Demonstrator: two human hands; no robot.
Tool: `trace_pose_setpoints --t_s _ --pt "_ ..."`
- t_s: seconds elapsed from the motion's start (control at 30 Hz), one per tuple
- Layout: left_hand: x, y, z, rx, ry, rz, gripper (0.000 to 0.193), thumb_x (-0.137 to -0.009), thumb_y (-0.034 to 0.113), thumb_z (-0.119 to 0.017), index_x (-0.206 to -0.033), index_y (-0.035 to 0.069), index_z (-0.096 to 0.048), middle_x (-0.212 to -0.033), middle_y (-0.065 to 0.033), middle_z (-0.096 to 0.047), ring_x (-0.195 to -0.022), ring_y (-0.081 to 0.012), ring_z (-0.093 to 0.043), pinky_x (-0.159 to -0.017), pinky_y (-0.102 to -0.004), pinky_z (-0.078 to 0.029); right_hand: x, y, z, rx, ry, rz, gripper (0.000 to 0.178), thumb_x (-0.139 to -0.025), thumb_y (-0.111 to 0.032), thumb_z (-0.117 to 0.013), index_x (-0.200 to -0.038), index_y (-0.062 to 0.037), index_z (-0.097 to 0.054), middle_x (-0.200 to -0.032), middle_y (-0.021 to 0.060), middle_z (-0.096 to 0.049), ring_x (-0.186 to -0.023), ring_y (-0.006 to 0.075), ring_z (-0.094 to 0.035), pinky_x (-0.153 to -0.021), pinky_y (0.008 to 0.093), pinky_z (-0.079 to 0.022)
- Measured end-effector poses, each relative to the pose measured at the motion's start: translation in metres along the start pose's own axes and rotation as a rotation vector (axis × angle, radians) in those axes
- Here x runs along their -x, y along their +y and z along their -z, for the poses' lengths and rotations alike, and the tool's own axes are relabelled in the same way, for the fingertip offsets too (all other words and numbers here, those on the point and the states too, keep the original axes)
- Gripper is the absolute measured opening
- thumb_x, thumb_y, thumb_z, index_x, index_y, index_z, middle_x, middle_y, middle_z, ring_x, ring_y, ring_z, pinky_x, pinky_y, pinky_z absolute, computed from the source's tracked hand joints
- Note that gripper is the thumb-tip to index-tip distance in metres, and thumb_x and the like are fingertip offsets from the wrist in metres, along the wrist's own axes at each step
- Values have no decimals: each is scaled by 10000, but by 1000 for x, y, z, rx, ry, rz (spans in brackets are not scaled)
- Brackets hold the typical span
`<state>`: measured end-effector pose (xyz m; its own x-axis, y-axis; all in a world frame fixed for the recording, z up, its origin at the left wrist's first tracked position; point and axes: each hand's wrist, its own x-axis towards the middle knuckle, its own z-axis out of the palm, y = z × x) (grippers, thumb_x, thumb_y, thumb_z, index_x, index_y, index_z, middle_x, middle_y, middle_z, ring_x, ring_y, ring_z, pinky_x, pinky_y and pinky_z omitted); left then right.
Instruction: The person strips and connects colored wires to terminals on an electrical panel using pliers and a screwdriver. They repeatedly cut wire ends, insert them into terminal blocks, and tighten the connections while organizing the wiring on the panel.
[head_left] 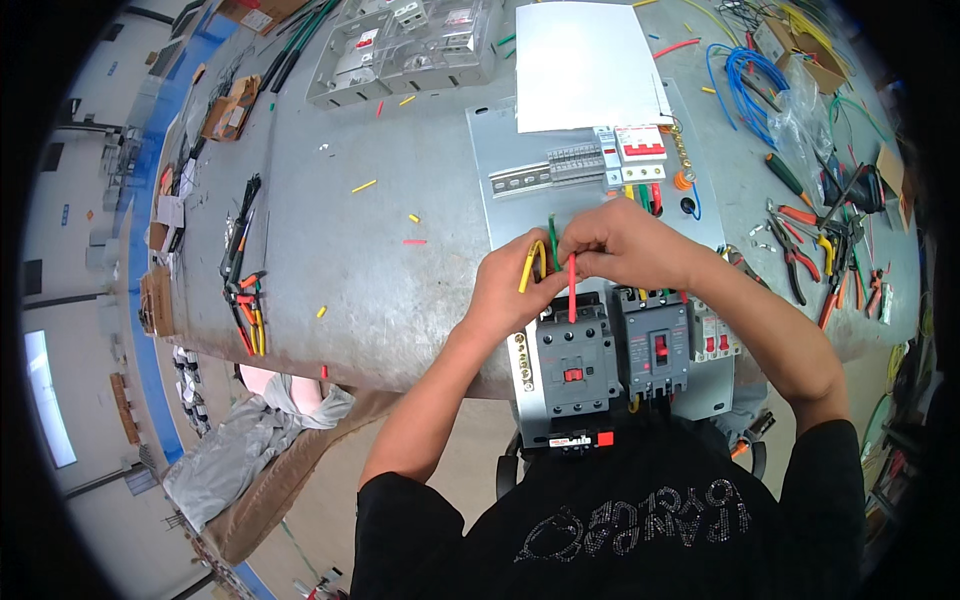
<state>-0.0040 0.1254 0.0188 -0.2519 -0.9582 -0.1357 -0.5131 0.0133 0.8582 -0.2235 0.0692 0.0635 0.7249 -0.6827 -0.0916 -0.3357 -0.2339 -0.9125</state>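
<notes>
My left hand (510,285) is closed around coloured wires, with the bent yellow wire (530,268) looping out of it. My right hand (635,240) meets it, thumb and forefinger pinched at the red wire (572,290), which hangs down. Between the hands a green wire (553,232) sticks up; which fingers grip it is partly hidden. Just below them, on a metal mounting plate (500,215), sit a dark grey contactor (574,372) and a grey moulded-case breaker (656,352) with a red toggle. Small white breakers (711,336) stand to its right.
Beyond the hands are a DIN rail (520,180), grey terminal blocks (575,162), a breaker with red levers (642,150) and a white sheet (590,65). Pliers (795,262) and a blue wire coil (752,85) lie right. Cutters (246,300) and wire scraps lie left.
</notes>
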Motion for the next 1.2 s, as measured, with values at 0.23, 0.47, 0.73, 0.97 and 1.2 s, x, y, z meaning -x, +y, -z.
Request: trace_pose_setpoints --t_s 0.23,0.47,0.73,0.97,1.2 --pt "-6 3 6 74 -87 61 274 -885 192 -871 -936 32 -654 -781 -40 -664 -707 -146 -580 -659 -327 -496 1 2 -4 -212 21 -102 73 -904 -33 -699 -959 11 -721 -811 138 -757 -734 247 -751 -682 336 -568" --pt "-25 -6 19 353 -419 246 170 -906 117 -842 -998 -10 -778 -958 -62 -788 -853 -92 -685 -762 -261 -537 3 3 -1 72 161 3 95 -890 -5 -704 -986 -3 -708 -838 140 -769 -765 256 -767 -714 359 -592" --pt "-24 -20 21 393 -488 179 164 -921 60 -820 -1080 27 -794 -999 -33 -747 -900 -100 -675 -817 -283 -549 -1 0 2 76 146 -60 106 -903 3 -706 -1009 12 -714 -841 155 -769 -792 261 -773 -740 357 -594" --pt "-19 -25 17 372 -438 31 138 -942 24 -782 -1080 26 -781 -973 0 -665 -838 -63 -583 -756 -262 -495 -11 5 8 16 77 -286 89 -898 -16 -761 -985 -3 -746 -798 109 -753 -722 174 -697 -694 325 -546" --pt "-23 -14 15 417 -450 93 109 -943 40 -774 -1039 16 -730 -883 -8 -590 -766 -89 -534 -703 -285 -473 -25 12 20 -178 -60 -499 50 -962 -32 -737 -959 18 -740 -766 38 -700 -696 75 -623 -621 274 -521"
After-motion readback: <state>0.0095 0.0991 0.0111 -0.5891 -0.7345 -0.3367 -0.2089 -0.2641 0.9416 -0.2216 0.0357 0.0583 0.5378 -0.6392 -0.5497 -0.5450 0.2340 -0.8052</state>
